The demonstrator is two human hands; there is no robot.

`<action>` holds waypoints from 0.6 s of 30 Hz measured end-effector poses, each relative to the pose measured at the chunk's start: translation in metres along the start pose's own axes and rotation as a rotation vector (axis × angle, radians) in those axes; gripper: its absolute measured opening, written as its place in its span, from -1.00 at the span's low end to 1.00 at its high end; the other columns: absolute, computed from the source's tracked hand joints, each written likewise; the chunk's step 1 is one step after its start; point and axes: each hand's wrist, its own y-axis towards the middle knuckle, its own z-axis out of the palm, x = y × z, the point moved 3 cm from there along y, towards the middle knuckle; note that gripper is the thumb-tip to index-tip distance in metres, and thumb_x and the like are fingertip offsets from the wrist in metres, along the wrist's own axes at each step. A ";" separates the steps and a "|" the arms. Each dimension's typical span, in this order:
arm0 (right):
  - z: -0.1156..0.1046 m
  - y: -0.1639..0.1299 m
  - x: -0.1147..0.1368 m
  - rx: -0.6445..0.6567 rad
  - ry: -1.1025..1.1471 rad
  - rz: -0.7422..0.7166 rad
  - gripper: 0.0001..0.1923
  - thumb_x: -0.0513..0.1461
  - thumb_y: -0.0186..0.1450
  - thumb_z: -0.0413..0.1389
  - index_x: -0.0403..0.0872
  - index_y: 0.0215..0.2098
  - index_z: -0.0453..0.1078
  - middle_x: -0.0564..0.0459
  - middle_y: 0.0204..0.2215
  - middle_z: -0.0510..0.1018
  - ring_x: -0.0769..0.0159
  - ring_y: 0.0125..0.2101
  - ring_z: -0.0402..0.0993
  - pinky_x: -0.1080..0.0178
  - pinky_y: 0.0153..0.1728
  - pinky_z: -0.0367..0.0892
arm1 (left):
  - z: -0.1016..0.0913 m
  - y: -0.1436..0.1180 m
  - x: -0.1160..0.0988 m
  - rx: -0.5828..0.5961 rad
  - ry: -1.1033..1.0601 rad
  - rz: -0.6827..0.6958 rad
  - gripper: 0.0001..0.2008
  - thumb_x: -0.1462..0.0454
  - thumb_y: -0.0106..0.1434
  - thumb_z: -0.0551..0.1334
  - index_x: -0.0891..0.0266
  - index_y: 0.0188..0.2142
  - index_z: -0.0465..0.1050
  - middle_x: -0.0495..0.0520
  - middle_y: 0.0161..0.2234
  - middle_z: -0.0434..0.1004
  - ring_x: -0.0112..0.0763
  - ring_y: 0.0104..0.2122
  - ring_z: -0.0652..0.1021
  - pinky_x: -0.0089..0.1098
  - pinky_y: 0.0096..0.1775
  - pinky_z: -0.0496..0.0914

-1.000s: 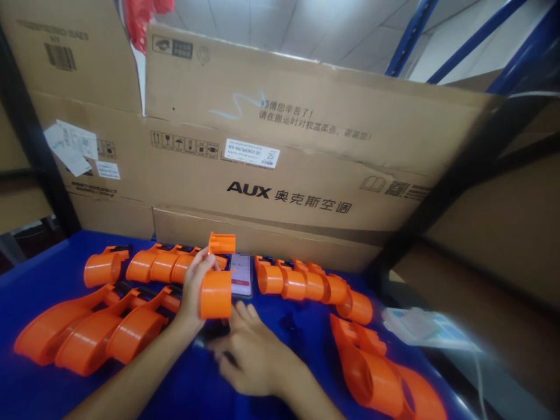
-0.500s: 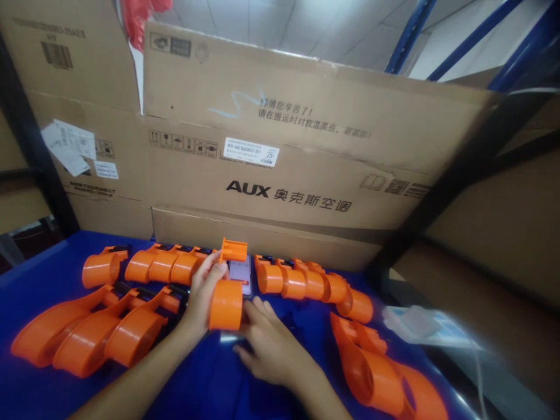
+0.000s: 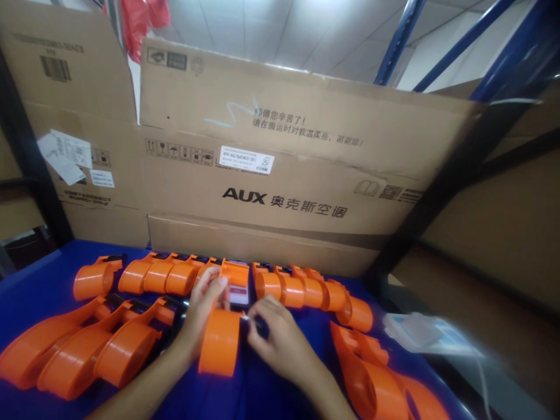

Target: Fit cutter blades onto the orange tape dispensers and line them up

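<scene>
Left hand (image 3: 202, 312) grips glossy orange plastic ring-shaped piece (image 3: 220, 344) above blue tabletop (image 3: 37, 273), six o'clock in view; at piece's three o'clock, right hand (image 3: 279, 335) pinches small dark pale-tipped object (image 3: 261, 327). Dark-edged phone (image 3: 238, 295) lies toward one o'clock.

Nearer than a phone (image 3: 238, 296) on a blue table (image 3: 30, 284), a left hand (image 3: 209, 300) grips an orange holder (image 3: 219, 344) while a right hand (image 3: 280, 335) pinches a small dark item (image 3: 261, 326); matching pieces (image 3: 133, 277) flank the phone, cardboard (image 3: 192, 195) behind it.
</scene>
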 end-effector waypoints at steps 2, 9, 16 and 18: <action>-0.009 -0.001 -0.006 -0.019 0.144 0.068 -0.89 -0.34 0.31 0.05 -0.05 -0.33 0.38 0.09 -0.43 0.49 0.31 -0.40 0.39 0.31 -0.34 0.28 | 0.001 -0.003 -0.002 -0.023 -0.002 0.012 -0.66 0.09 0.09 0.43 0.15 -0.26 0.37 -0.15 -0.49 0.43 -0.58 -0.59 0.42 -0.57 -0.50 0.36; -0.024 -0.001 -0.007 -0.015 0.454 0.193 -0.82 -0.15 0.36 0.12 -0.07 -0.34 0.43 0.13 -0.48 0.46 0.36 -0.44 0.36 0.34 -0.41 0.25 | 0.006 -0.009 -0.006 0.008 0.086 0.038 -0.66 0.04 0.13 0.38 0.18 -0.25 0.39 -0.13 -0.55 0.40 -0.55 -0.62 0.40 -0.56 -0.55 0.33; -0.025 0.000 -0.013 -0.295 0.665 0.304 -0.68 -0.01 0.26 0.25 -0.07 -0.44 0.41 0.18 -0.58 0.37 0.43 -0.57 0.25 0.36 -0.54 0.16 | 0.006 -0.010 0.004 0.058 0.081 0.007 -0.66 0.03 0.13 0.39 0.17 -0.28 0.37 -0.11 -0.54 0.44 -0.54 -0.63 0.42 -0.53 -0.55 0.32; -0.024 0.000 -0.016 -0.347 0.691 0.322 -0.68 0.00 0.26 0.25 -0.07 -0.42 0.41 0.18 -0.60 0.36 0.43 -0.58 0.25 0.36 -0.56 0.15 | 0.009 -0.014 0.006 0.090 0.099 -0.007 -0.65 0.02 0.13 0.39 0.17 -0.28 0.37 -0.08 -0.51 0.47 -0.53 -0.65 0.43 -0.52 -0.58 0.31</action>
